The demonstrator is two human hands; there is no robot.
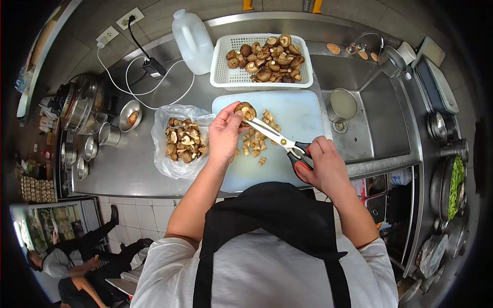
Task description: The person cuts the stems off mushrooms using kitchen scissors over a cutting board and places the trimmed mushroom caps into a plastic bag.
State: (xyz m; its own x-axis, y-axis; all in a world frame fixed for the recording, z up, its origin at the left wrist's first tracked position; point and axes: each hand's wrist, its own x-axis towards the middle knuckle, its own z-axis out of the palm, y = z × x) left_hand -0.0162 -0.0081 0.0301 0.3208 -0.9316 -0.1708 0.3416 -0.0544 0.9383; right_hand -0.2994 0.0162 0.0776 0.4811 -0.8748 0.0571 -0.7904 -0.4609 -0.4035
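My left hand (224,134) pinches a brown mushroom (246,110), its pale underside turned up over the cutting board (303,120). In my right hand (326,167) are kitchen scissors (272,134) with black and red handles. Their blades reach the mushroom near its stem; whether they are cutting it I cannot tell. Below the blades, cut mushroom stems (256,141) lie scattered on the pale board. Left of the board, a clear plastic bag (163,122) holds trimmed mushrooms (184,143). Behind the board, a white basket (222,72) contains many whole mushrooms (269,56).
A sink (382,128) with a metal pot (344,104) lies to the right. A plastic jug (193,43) stands beside the basket. White cable (134,92) crosses the counter near metal bowls (130,114). Another person (77,262) is at lower left.
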